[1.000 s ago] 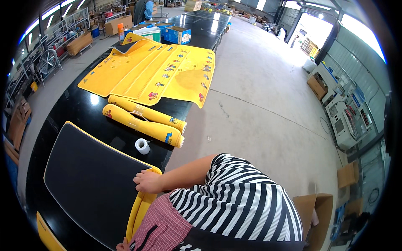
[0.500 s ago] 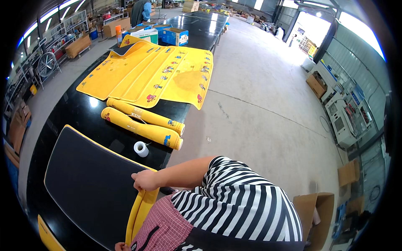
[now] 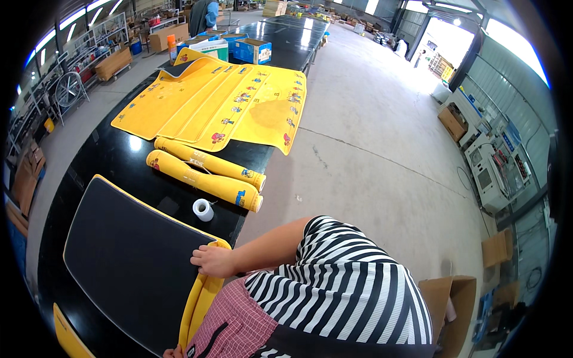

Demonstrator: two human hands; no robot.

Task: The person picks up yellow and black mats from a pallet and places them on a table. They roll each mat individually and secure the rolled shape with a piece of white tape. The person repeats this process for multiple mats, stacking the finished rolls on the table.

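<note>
A mat (image 3: 131,262) lies black side up on the table, and its yellow-faced near edge (image 3: 200,298) is rolled over on itself toward my body. My right hand (image 3: 213,261) grips this roll near its far end, fingers curled over onto the black side. At the lower edge of the picture my left hand (image 3: 173,352) holds the other end of the roll; much of that hand is cut off. Beyond the mat stands a white roll of tape or film (image 3: 203,210). Two rolled yellow mats (image 3: 203,179) lie side by side past it.
Printed yellow mats (image 3: 209,107) lie spread farther along the black table (image 3: 89,161). Blue boxes (image 3: 250,51) and an orange spray can (image 3: 172,49) stand behind them. Another yellow edge (image 3: 70,334) shows at lower left. An open carton (image 3: 450,310) sits on the floor at right.
My right hand has shifted slightly, its fingers now laid farther over the roll, and the mat's far corner has folded over more. My left hand stays at the near end.
</note>
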